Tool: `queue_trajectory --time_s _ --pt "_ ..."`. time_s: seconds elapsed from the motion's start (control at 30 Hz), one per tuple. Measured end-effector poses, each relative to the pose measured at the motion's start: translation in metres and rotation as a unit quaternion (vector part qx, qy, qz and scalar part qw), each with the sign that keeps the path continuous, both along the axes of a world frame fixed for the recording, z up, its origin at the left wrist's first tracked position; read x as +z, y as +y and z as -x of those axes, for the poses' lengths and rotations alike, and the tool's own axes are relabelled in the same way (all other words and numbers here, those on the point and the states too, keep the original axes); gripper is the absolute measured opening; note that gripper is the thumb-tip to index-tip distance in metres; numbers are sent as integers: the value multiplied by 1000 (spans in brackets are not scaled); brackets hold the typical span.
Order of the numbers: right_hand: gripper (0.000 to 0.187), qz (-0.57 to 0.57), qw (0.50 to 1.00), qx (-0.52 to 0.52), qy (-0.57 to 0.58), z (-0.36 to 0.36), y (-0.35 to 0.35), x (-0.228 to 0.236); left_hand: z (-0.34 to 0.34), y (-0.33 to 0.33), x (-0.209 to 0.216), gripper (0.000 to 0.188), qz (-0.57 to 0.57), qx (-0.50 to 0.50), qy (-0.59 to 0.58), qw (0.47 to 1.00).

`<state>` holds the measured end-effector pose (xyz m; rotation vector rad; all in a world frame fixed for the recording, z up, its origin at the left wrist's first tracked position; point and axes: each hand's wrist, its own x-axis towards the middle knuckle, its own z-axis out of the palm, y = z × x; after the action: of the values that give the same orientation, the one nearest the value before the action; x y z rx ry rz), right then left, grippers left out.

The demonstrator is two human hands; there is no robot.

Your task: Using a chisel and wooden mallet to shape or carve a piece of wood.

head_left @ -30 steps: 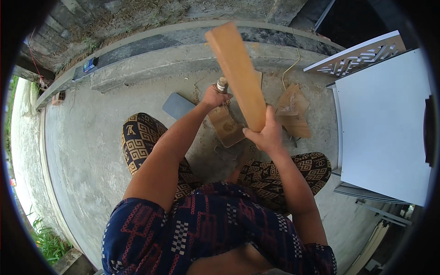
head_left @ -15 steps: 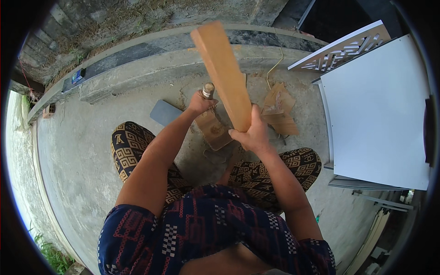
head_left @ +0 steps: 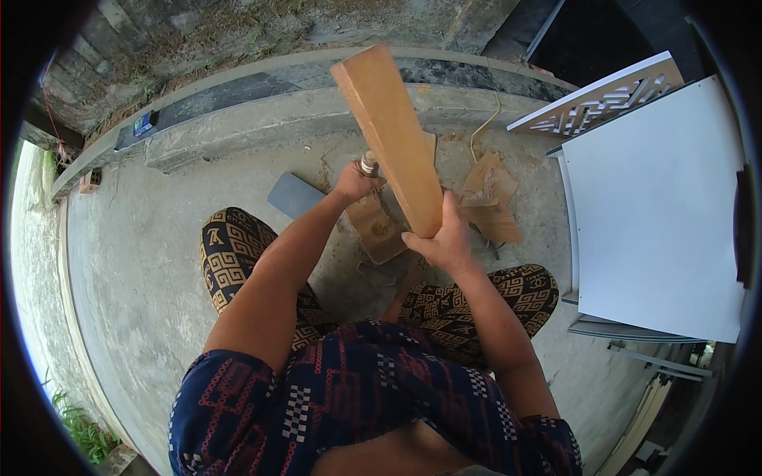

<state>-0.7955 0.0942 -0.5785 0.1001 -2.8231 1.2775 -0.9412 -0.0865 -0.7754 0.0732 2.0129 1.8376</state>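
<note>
Plank gripped by right hand fingers.

Smooth matt wooden plank, rough concrete floor, smooth white panel, patterned cloth trousers

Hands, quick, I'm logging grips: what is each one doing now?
Left hand: closed on a small metal-tipped tool.
Right hand: closed, holding the wooden plank.

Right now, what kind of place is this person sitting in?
Probably an outdoor yard used as a makeshift woodworking spot: a bare concrete floor, a rough stone wall behind a concrete curb, grass at the edge, and white panels stacked nearby.
</note>
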Motion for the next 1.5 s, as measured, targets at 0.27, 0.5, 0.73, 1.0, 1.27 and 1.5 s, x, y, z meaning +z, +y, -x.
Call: queue_trajectory --time_s 0.27,0.5,0.73,1.0,1.27,1.5 --pt "73 -80 985 22 -152 7 -3 -7 -1 -2 2 16 -23 16 227 973" --pt "72 -42 994 -21 -103 11 6 -13 3 -7 1 13 -82 6 -24 996" --pt "69 83 996 -29 17 2 1 -5 3 -3 -5 22 -39 12 1 999" --pt "67 -32 996 -25 -80 2 3 -16 -6 4 10 22 -5 5 5 1000" --pt "69 69 997 4 -28 -2 -3 -2 -4 0 6 24 -10 -2 9 1000" --pt "69 -4 999 -14 -48 4 4 -15 -4 1 6 22 -11 3 -1 1000"
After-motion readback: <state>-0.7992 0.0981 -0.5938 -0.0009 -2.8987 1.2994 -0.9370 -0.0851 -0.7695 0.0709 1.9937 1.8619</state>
